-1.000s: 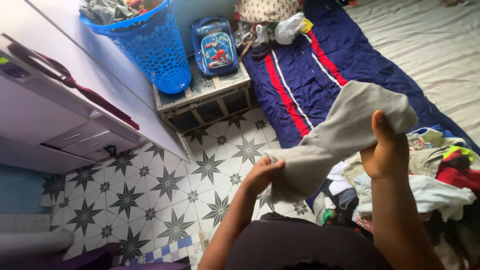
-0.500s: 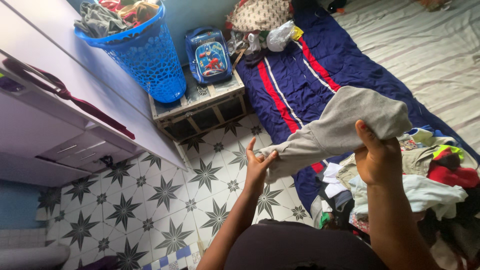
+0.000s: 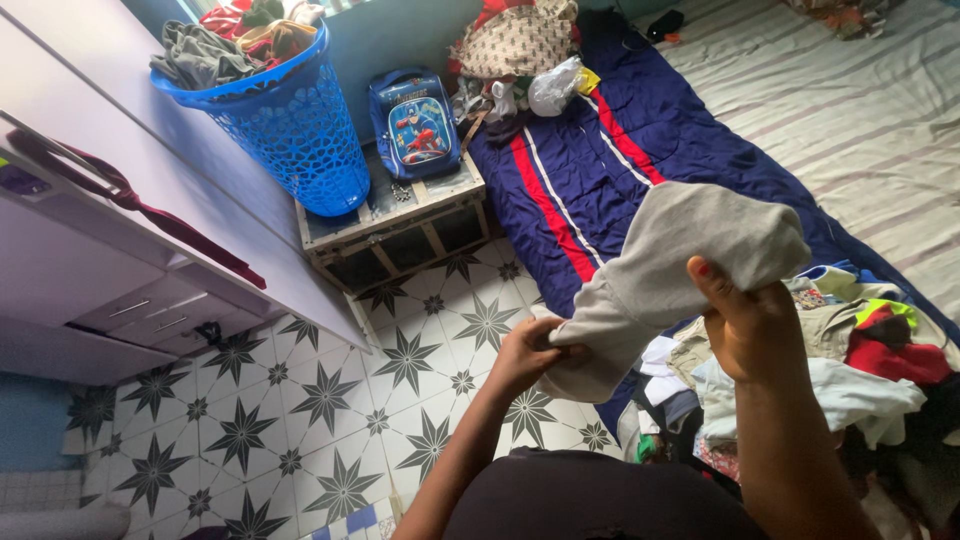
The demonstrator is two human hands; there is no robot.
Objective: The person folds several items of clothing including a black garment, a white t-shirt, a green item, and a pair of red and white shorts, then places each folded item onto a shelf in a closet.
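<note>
I hold a grey garment (image 3: 668,265) stretched in the air between both hands, above the bed's edge. My left hand (image 3: 527,354) grips its lower end over the tiled floor. My right hand (image 3: 748,322) grips the upper, bunched end with the thumb pressed against the cloth. Under my right arm lies a pile of mixed clothes (image 3: 850,360) on the bed.
A navy blanket with red and white stripes (image 3: 600,150) covers the bed. A blue laundry basket full of clothes (image 3: 285,110) and a small blue backpack (image 3: 412,108) stand on a wooden trunk (image 3: 400,225). A pale dresser (image 3: 120,230) lines the left wall beside the star-patterned tiled floor (image 3: 320,400).
My left hand went from open fingers to closed on the garment's lower end. The garment has folded in a little, and the view has shifted slightly.
</note>
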